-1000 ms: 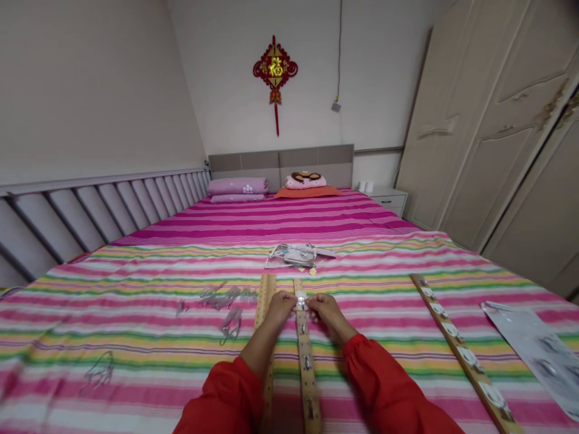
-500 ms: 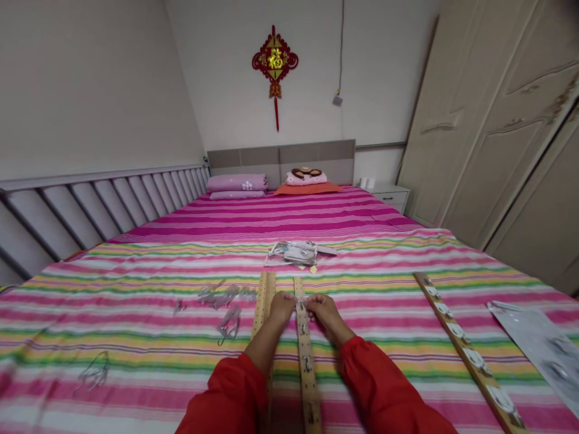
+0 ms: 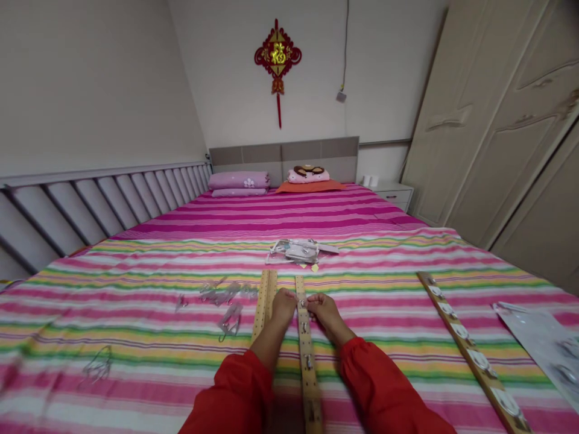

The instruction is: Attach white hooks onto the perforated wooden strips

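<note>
Both my hands meet over a narrow wooden strip [image 3: 307, 367] with holes and small metal hooks that lies on the striped bedspread. My left hand [image 3: 283, 303] is closed, its fingertips pinching a small metal piece [image 3: 301, 303] at the strip. From the other side my right hand [image 3: 322, 308] pinches the same piece. A second wooden strip [image 3: 264, 298] lies just left of my left hand. Both sleeves are red.
Clear plastic wrappers [image 3: 226, 296] lie scattered to the left. A pile of clear packets [image 3: 296, 251] sits beyond the strips. At the right lies a third strip with round white pieces [image 3: 465, 339] and a grey sheet [image 3: 543, 337]. A wardrobe [image 3: 506, 126] stands at the right.
My hands have shifted slightly along the strip while staying pinched on the small piece. The camera has tilted a little.
</note>
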Action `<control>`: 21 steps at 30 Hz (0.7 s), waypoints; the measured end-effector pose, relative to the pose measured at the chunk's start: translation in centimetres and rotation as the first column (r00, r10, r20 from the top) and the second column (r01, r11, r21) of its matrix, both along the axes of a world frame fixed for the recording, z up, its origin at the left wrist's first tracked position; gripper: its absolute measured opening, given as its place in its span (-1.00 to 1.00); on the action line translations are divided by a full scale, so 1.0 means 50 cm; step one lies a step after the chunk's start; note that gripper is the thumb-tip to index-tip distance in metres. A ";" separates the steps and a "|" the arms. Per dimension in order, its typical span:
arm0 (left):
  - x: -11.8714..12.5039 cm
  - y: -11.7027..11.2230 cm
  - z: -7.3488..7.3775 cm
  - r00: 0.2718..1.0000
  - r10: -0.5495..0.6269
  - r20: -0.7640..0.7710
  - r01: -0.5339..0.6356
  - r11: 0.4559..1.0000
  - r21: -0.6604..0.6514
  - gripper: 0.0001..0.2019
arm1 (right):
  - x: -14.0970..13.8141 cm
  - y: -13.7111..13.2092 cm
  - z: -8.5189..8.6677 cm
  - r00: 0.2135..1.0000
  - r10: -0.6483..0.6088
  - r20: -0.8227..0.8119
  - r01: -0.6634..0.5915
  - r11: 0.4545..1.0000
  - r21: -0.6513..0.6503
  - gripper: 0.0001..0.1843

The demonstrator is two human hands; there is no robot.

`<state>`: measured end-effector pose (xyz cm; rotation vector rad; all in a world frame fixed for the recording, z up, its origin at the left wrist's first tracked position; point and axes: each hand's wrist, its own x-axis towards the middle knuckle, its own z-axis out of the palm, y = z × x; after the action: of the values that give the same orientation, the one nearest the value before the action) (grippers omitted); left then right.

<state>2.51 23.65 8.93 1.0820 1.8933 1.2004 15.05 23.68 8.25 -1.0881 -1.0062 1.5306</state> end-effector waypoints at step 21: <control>0.014 -0.033 0.024 0.956 -0.119 0.268 0.118 0.993 0.019 -0.82 | -0.008 -0.015 -0.007 0.996 -0.024 0.083 0.024 1.000 0.009 -0.83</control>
<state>3.23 22.00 10.15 0.9659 1.5980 1.2148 14.65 22.92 7.91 -1.1621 -1.0514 1.4707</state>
